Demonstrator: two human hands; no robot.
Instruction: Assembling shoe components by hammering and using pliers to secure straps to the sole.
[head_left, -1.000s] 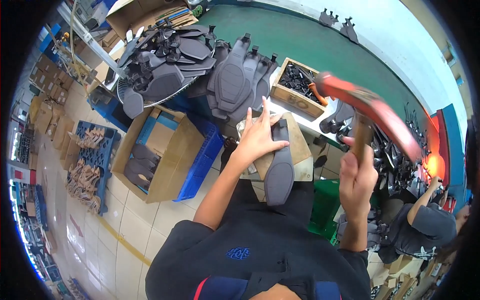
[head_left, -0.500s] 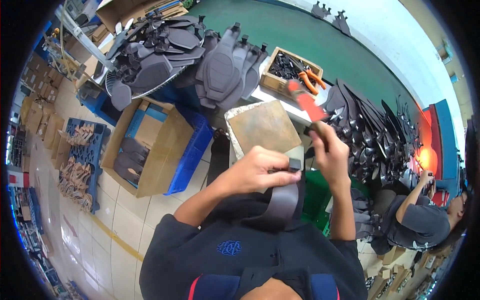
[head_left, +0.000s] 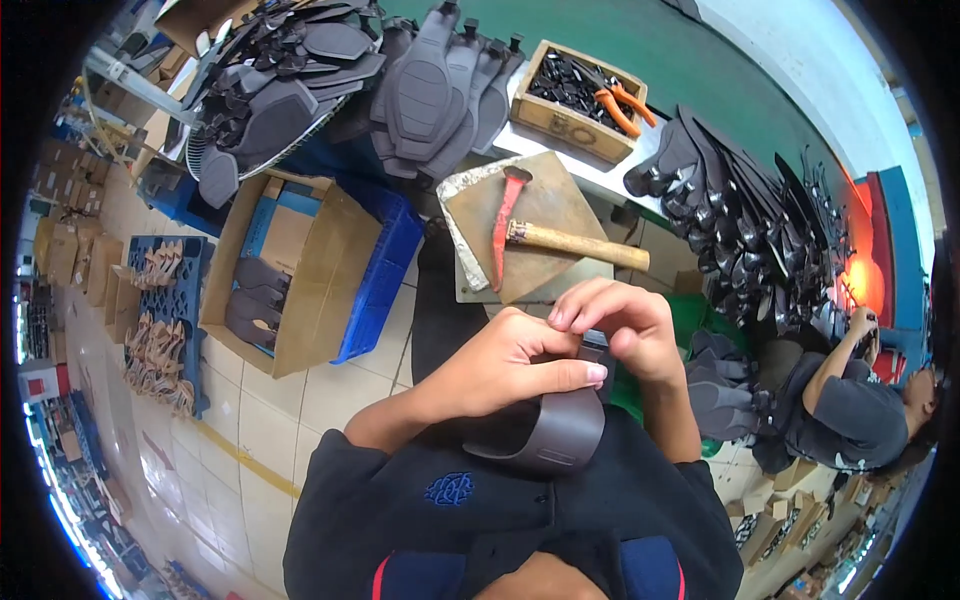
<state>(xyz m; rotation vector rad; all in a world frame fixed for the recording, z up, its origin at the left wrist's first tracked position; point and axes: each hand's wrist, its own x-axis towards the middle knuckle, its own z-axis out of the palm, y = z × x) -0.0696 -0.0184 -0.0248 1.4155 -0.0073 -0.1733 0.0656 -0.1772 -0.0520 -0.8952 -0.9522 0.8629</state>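
My left hand [head_left: 505,365] grips a dark brown curved shoe sole [head_left: 555,430] near its small black block end, with the thumb on top. The sole's wide part bends down against my shirt. My right hand [head_left: 635,325] is curled over the same block end, its fingertips against my left hand's fingers. Whatever lies between the right fingertips is hidden. A red-headed hammer [head_left: 575,243] with a wooden handle rests on a worn square plate [head_left: 545,185], just beyond both hands.
A wooden box [head_left: 570,130] of small black parts and orange pliers [head_left: 622,108] stands beyond the plate. Grey soles [head_left: 425,105] are piled at left, dark ones [head_left: 715,210] at right. A carton [head_left: 325,275] sits in a blue crate [head_left: 385,270]. A co-worker [head_left: 850,410] works at right.
My right hand has let go of the hammer, which now lies on the plate, and has come to the sole's block end. My left hand still holds the sole.
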